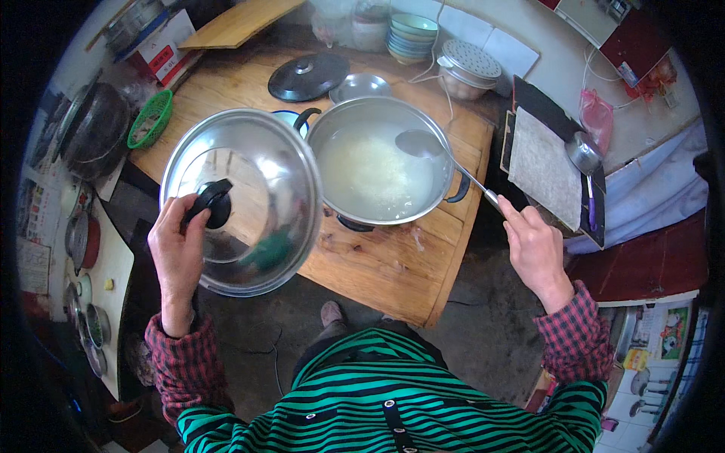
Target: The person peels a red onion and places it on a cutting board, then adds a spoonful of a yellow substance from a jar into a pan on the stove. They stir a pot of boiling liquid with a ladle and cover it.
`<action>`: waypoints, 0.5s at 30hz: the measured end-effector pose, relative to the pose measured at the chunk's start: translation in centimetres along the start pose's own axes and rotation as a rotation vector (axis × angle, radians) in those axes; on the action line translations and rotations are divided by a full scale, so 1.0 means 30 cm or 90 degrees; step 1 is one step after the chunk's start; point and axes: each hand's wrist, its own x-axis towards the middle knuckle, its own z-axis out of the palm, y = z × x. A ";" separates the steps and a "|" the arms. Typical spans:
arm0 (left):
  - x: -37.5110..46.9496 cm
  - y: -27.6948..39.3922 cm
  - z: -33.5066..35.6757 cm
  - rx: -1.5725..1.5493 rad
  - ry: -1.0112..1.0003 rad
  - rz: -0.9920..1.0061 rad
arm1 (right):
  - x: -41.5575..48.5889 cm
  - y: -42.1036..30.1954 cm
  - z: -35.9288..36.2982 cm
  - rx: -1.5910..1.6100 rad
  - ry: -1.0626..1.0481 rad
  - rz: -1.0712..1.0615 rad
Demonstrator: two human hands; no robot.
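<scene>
My left hand [182, 249] grips the black knob of a large metal pot lid [243, 260], which I hold up to the left of the pot. My right hand [529, 243] is closed around the handle of a metal ladle [422, 144]. The ladle's bowl is over the right part of a wide metal pot [317, 187] with black side handles. Cloudy whitish liquid [374, 164] fills much of the pot, paler and foamy in the middle. Whether the ladle's bowl touches the liquid is hard to tell.
The pot stands on a wooden table [385, 277]. Behind it are a black lid [308, 76], a shallow metal dish [361, 86] and stacked bowls [412, 37]. A green plastic basket [152, 119] sits at the left edge. A cord [450, 102] runs down near a lidded steamer [469, 65].
</scene>
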 end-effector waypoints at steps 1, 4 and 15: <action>0.022 0.021 0.011 -0.001 -0.011 0.023 | -0.007 0.000 0.003 0.016 0.008 0.021; 0.087 0.087 0.057 -0.032 -0.044 0.059 | -0.035 0.005 0.036 0.161 0.079 0.060; 0.336 0.297 0.416 -0.011 -0.185 0.174 | -0.309 0.049 0.139 0.920 0.121 0.610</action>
